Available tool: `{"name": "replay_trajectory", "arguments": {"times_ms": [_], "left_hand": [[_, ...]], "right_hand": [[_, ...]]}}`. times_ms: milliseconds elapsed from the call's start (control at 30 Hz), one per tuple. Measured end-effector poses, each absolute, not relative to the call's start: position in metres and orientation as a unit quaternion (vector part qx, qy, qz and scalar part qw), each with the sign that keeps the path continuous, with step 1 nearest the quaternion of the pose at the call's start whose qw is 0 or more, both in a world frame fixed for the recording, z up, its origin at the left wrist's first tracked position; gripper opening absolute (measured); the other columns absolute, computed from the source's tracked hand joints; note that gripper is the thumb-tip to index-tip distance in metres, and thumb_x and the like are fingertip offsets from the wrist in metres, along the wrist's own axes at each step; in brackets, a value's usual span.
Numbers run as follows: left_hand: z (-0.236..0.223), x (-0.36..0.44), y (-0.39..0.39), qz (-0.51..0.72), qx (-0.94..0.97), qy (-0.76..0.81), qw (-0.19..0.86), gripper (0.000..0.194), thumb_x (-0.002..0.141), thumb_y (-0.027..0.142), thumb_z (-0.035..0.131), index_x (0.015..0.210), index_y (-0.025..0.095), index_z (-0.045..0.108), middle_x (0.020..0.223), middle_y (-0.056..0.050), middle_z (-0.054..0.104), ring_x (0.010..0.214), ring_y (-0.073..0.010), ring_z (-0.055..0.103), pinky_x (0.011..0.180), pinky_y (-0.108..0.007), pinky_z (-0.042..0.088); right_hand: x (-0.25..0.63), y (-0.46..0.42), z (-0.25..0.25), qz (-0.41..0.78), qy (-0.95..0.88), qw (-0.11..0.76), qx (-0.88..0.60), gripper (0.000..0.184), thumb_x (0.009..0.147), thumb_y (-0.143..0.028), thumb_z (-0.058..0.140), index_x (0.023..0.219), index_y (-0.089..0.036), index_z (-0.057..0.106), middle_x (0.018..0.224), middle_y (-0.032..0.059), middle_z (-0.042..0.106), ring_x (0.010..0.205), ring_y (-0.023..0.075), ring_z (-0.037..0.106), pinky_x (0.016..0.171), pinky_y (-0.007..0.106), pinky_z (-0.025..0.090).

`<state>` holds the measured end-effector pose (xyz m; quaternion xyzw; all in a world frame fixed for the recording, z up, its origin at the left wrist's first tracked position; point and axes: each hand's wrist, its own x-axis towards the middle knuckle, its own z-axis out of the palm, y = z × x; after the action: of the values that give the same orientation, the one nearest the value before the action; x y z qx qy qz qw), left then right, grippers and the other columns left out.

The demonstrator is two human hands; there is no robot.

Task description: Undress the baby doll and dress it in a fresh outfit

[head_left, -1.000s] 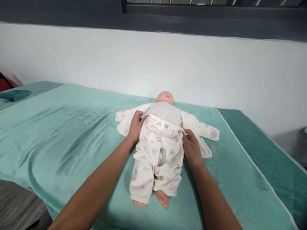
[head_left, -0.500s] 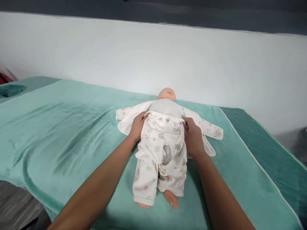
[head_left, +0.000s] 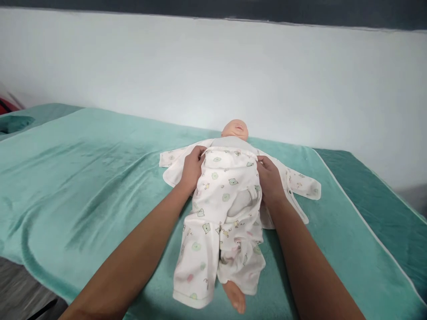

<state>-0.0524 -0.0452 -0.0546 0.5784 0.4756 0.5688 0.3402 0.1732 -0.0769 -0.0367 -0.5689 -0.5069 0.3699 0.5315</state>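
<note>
A baby doll point(head_left: 235, 130) lies on its back, head toward the wall. It wears printed white baby pants point(head_left: 213, 200) with an opening at the crotch that shows grey cloth beneath. My left hand point(head_left: 192, 170) grips the waistband at the left side, and my right hand point(head_left: 268, 178) pinches it at the right. The fingertips are partly hidden by the fabric. A white baby jacket point(head_left: 302, 183) is spread open under the doll, sleeves out to both sides. One bare foot point(head_left: 234, 297) sticks out of the right pant leg; the left leg's cuff covers the other foot.
A light green blanket point(head_left: 100, 178) with some wrinkles covers the table. Darker green cloth point(head_left: 376, 204) lies along the right side. Behind stands a white wall point(head_left: 200, 71). A red object point(head_left: 7, 106) shows at the far left edge, and grey floor point(head_left: 23, 289) at lower left.
The waistband has been pulled up higher over the doll's belly toward its chest, with both hands moving along. The left cuff now hides the foot that showed before.
</note>
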Motion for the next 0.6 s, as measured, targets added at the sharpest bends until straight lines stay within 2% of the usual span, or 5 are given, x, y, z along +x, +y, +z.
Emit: {"name": "replay_trajectory", "arguments": {"times_ms": [67,133,300,433,600], "left_hand": [[-0.052,-0.057,-0.051,0.559,0.646,0.462,0.238,0.022,0.088,0.023,0.054,0.104,0.021,0.068,0.104,-0.005,0.067,0.096,-0.0200,0.059,0.085,-0.032,0.044],[-0.047,-0.061,-0.057,0.543,0.687,0.441,0.196,0.025,0.090,0.022,0.052,0.108,0.023,0.068,0.111,-0.006,0.065,0.103,-0.0204,0.058,0.088,-0.032,0.045],[-0.034,-0.061,-0.072,0.497,0.707,0.432,0.256,0.023,0.091,0.031,0.056,0.112,0.026,0.065,0.121,-0.005,0.060,0.111,-0.0204,0.056,0.092,-0.032,0.046],[-0.027,-0.056,-0.079,0.465,0.717,0.453,0.254,0.022,0.085,0.038,0.067,0.101,0.024,0.060,0.117,-0.004,0.057,0.108,-0.0204,0.055,0.089,-0.031,0.045],[-0.028,-0.055,-0.069,0.491,0.696,0.479,0.211,0.015,0.090,0.032,0.059,0.082,0.022,0.053,0.091,0.000,0.061,0.082,-0.0160,0.053,0.074,-0.028,0.040]], "right_hand": [[0.172,-0.082,-0.035,0.291,-0.551,0.539,-0.567,0.020,0.083,-0.045,0.060,0.084,-0.024,0.059,0.076,-0.0003,0.060,0.074,0.0188,0.053,0.069,0.032,0.042],[0.172,-0.083,-0.035,0.207,-0.595,0.542,-0.556,0.020,0.088,-0.044,0.057,0.086,-0.024,0.061,0.087,0.0025,0.063,0.084,0.0204,0.056,0.076,0.033,0.043],[0.171,-0.084,-0.035,0.127,-0.624,0.565,-0.525,0.019,0.091,-0.041,0.057,0.083,-0.023,0.059,0.086,0.0013,0.061,0.080,0.0180,0.054,0.077,0.033,0.044],[0.166,-0.088,-0.033,0.142,-0.586,0.610,-0.515,0.020,0.091,-0.042,0.060,0.083,-0.023,0.059,0.080,-0.0009,0.057,0.075,0.0163,0.050,0.074,0.031,0.043],[0.164,-0.088,-0.032,0.234,-0.535,0.627,-0.515,0.031,0.091,-0.050,0.057,0.078,-0.023,0.055,0.075,-0.0019,0.051,0.074,0.0159,0.048,0.073,0.029,0.043]]}}
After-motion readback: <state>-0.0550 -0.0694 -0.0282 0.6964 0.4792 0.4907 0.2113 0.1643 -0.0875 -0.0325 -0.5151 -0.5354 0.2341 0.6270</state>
